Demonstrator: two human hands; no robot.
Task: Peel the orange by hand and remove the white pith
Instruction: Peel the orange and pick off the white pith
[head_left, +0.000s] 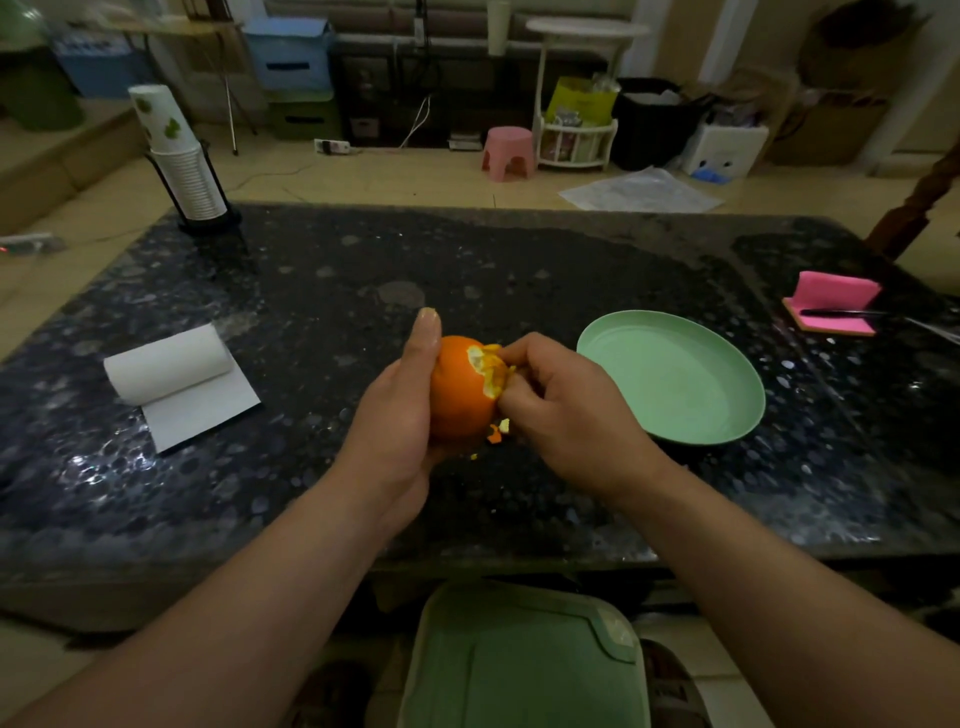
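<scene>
An orange (457, 395) is held over the dark speckled table (322, 291), a little above its surface. My left hand (400, 410) cups it from the left and below, thumb stretched up along its side. A torn patch at the orange's upper right shows pale pith and ragged peel edges. My right hand (556, 400) has its fingers curled in at that patch, pinching the peel edge. Small peel scraps (497, 432) lie on the table just under the fruit.
An empty green plate (727, 410) sits right of my hands. A paper towel roll (171, 371) lies at the left, a stack of paper cups (182, 166) at the far left corner, pink sticky notes with a pen (831, 306) at the right edge. A green cushion (524, 654) is below the table's near edge.
</scene>
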